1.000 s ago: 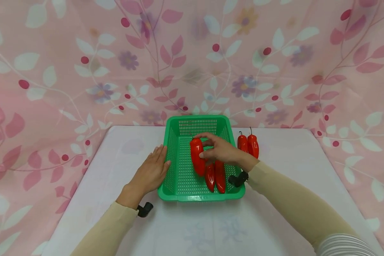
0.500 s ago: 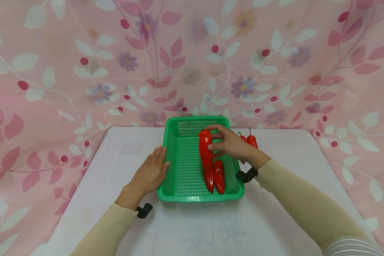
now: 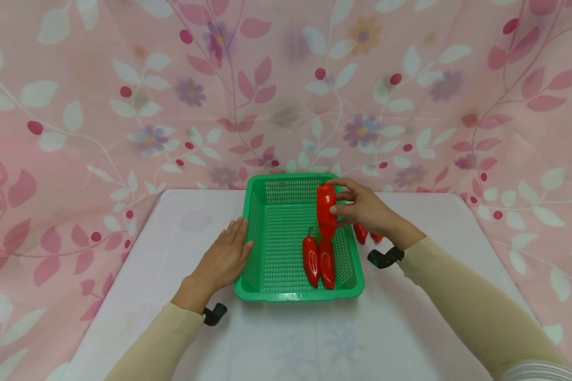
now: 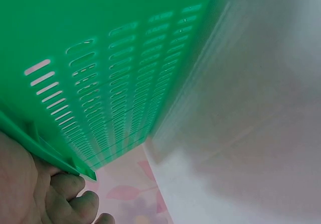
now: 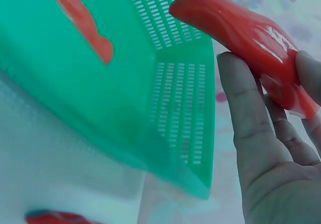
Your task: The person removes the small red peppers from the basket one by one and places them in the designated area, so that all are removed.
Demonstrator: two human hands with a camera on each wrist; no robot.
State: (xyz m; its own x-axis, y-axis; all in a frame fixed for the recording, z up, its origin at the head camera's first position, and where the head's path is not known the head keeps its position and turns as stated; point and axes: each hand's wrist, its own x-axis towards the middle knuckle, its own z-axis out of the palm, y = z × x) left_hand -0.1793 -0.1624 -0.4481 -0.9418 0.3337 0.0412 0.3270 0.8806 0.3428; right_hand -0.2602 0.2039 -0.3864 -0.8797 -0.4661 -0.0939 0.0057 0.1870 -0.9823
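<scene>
My right hand holds a glossy red chili pepper between thumb and fingers, above the right side of a green plastic basket. In the right wrist view the held pepper points its tip toward the basket. Two more red peppers lie inside the basket, a left one with a dark stem and a right one partly covered by the held pepper. Flat against the basket's left rim rests my left hand, fingers straight; in the left wrist view its fingers sit under the rim.
Right of the basket, red peppers lie on the white-covered table, mostly hidden behind my right hand. A pink floral cloth hangs behind the table. Each wrist carries a small black camera.
My right hand has carried the held pepper rightward and a little back, from over the basket's middle to its right side. My left hand stays at the left rim.
</scene>
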